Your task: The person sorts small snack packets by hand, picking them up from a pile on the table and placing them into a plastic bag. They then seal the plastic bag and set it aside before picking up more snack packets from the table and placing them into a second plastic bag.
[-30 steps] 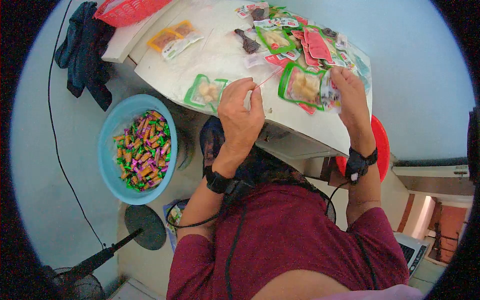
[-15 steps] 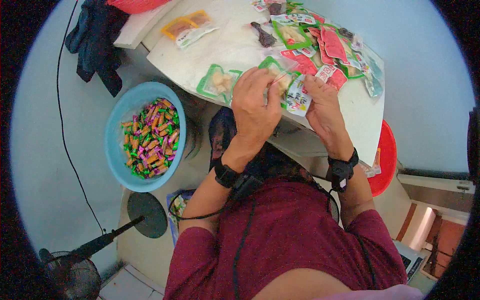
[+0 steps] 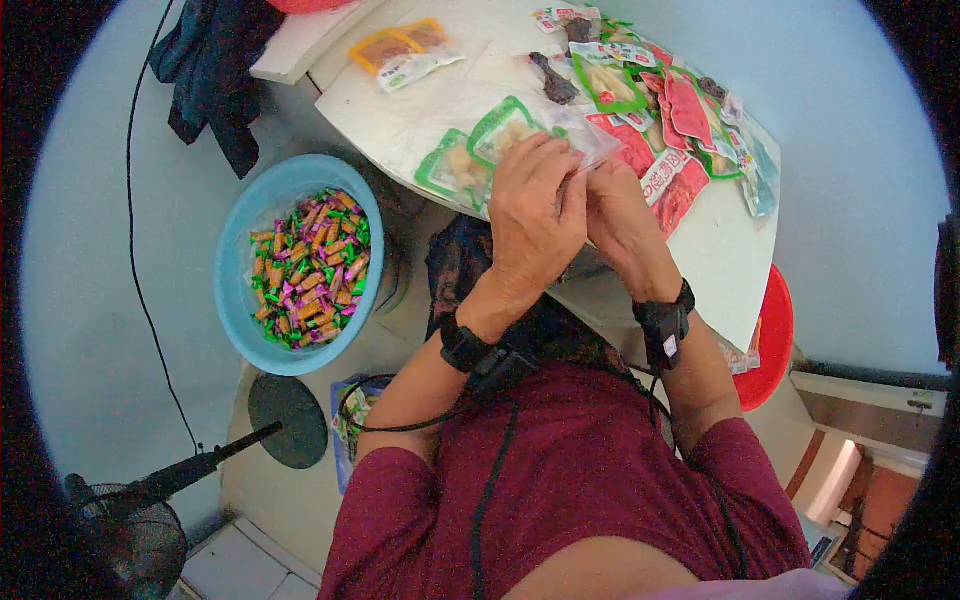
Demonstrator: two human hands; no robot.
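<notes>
Both hands are close together over the front edge of the white table. My left hand (image 3: pixel 540 210) has its fingers closed on a clear plastic bag (image 3: pixel 592 140); green-edged food packets (image 3: pixel 505 128) show at and beyond its fingertips. My right hand (image 3: pixel 622 215) pinches the same bag from the right, its fingertips partly hidden behind my left hand. Beyond the hands lies a pile of packets, with a red packet (image 3: pixel 676 190) nearest my right hand. A dark food piece in clear wrap (image 3: pixel 553 80) lies behind the bag.
An orange-edged packet (image 3: pixel 405 52) lies on the white table (image 3: pixel 370 115). Below its left side is a blue tub (image 3: pixel 232 300) of wrapped sweets (image 3: pixel 310 270). A red basin (image 3: pixel 775 345) sits under the right edge. A fan (image 3: pixel 130 535) stands at the lower left.
My right hand has moved left, closer to my left hand. The white-labelled packet end between them is now out of sight, and the green-edged packet has shifted left. The view has moved slightly.
</notes>
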